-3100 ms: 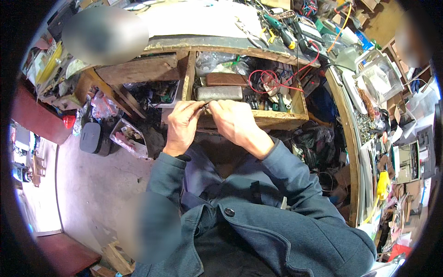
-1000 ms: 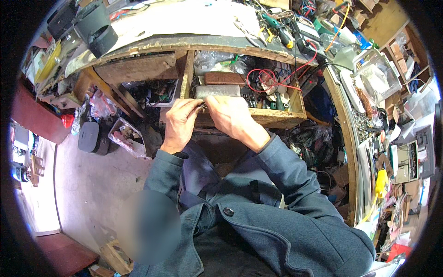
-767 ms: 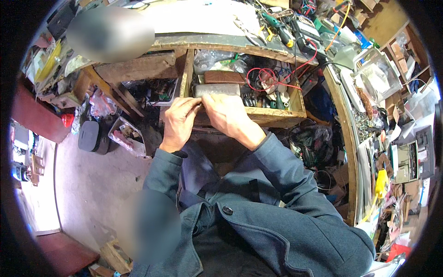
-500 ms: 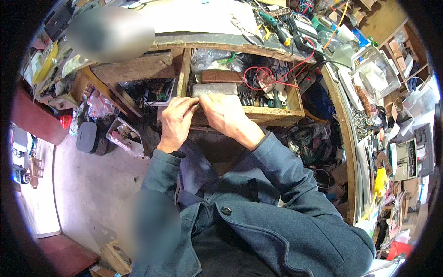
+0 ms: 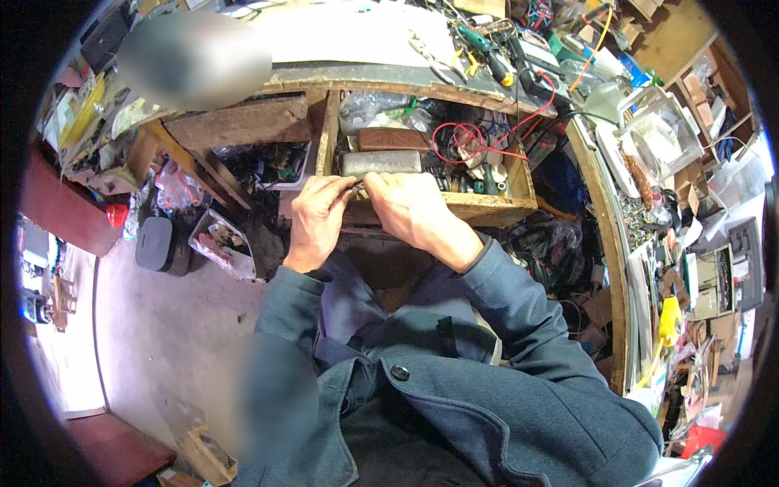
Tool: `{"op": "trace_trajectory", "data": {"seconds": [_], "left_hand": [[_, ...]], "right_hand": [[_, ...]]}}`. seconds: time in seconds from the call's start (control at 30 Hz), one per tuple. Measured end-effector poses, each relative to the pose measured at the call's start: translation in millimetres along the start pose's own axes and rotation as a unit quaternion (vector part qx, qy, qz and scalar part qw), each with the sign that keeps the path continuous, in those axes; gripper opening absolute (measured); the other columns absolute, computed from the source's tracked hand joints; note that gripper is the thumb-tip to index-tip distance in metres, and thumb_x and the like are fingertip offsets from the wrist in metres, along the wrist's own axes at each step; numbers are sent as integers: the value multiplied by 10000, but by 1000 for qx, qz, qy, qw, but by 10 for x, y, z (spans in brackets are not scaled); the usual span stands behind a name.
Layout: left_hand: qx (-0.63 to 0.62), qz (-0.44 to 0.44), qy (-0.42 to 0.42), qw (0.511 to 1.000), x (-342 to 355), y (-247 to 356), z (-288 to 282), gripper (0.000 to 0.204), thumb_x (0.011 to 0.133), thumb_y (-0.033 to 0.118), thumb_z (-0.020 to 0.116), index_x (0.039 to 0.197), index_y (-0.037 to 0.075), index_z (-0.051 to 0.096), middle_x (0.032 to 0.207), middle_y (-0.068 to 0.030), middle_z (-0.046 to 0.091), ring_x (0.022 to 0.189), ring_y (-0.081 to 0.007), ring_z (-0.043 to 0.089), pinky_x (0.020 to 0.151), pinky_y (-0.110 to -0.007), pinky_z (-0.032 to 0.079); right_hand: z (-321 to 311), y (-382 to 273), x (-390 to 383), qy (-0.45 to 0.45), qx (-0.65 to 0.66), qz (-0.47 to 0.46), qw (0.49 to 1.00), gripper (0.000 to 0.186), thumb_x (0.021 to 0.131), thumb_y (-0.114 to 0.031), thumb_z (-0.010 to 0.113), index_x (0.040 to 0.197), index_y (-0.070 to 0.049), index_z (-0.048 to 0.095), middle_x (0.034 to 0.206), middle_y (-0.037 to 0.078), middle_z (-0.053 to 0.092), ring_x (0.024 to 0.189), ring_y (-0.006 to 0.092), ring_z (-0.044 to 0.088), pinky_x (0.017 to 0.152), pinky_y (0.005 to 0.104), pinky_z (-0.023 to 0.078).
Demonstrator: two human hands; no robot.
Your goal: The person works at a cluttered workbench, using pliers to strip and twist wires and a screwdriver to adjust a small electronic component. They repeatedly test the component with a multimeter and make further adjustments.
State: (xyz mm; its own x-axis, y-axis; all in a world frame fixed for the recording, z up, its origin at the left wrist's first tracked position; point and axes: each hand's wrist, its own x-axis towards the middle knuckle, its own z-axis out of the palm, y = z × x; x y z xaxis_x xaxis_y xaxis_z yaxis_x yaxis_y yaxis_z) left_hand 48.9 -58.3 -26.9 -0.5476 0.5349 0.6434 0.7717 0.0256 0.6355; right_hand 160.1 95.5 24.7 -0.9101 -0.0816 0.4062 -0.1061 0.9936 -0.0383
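Note:
My left hand (image 5: 318, 217) and my right hand (image 5: 412, 209) meet at the front edge of an open wooden drawer (image 5: 479, 203). Both are closed, fingertips pinched on a small dark thing (image 5: 356, 186) between them. Its kind is too small and covered to make out. Just beyond my fingers, a grey block (image 5: 381, 162) lies in the drawer. Behind that sits a brown block (image 5: 394, 139). Red wire (image 5: 462, 140) loops over the drawer's right part, above a green-handled tool (image 5: 490, 180).
The bench top (image 5: 349, 40) lies beyond the drawer, holding pliers (image 5: 432, 57) and a green screwdriver-like tool (image 5: 487, 53). A wooden edge (image 5: 604, 219) runs down my right, beside crowded clutter. On the floor at left stand a dark bin (image 5: 161, 243) and a white box (image 5: 227, 243).
Both hands have shifted slightly right and nearer to me, still together at the small thing. Slightly more of it shows between the fingertips.

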Motion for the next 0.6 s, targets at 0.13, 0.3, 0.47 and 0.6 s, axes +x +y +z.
{"op": "trace_trajectory", "data": {"seconds": [0.13, 0.3, 0.47, 0.6], "left_hand": [[4, 5, -4, 1000, 3, 40, 2, 207, 864, -12, 721, 1069, -1, 748, 1024, -161, 732, 949, -320, 691, 863, -378, 555], [-2, -1, 0, 1000, -28, 16, 21, 225, 856, -21, 723, 1077, 10, 753, 1014, -153, 733, 951, -317, 692, 860, -378, 555], [4, -2, 3, 1000, 3, 28, 12, 211, 862, -16, 729, 1071, 5, 755, 1013, -160, 732, 946, -316, 693, 858, -370, 557], [-3, -4, 4, 1000, -27, 3, 14, 201, 868, -17, 724, 1067, -9, 750, 1010, -167, 731, 947, -319, 695, 857, -371, 557]], "right_hand": [[53, 5, 48, 20, 3, -15, 1000, 148, 852, -138, 655, 929, -59, 556, 786, 107, 674, 727, 287, 715, 618, 414, 558], [17, 19, -49, 20, 13, -9, 1000, 127, 874, -138, 633, 926, -62, 545, 740, 110, 636, 670, 312, 682, 576, 429, 528], [115, 19, 8, 38, 20, -16, 999, 130, 870, -131, 635, 928, -59, 544, 735, 107, 634, 662, 309, 679, 576, 437, 526], [40, 25, -47, 21, 18, -9, 1000, 130, 869, -128, 639, 923, -60, 543, 750, 115, 640, 669, 311, 679, 574, 443, 524]]}}
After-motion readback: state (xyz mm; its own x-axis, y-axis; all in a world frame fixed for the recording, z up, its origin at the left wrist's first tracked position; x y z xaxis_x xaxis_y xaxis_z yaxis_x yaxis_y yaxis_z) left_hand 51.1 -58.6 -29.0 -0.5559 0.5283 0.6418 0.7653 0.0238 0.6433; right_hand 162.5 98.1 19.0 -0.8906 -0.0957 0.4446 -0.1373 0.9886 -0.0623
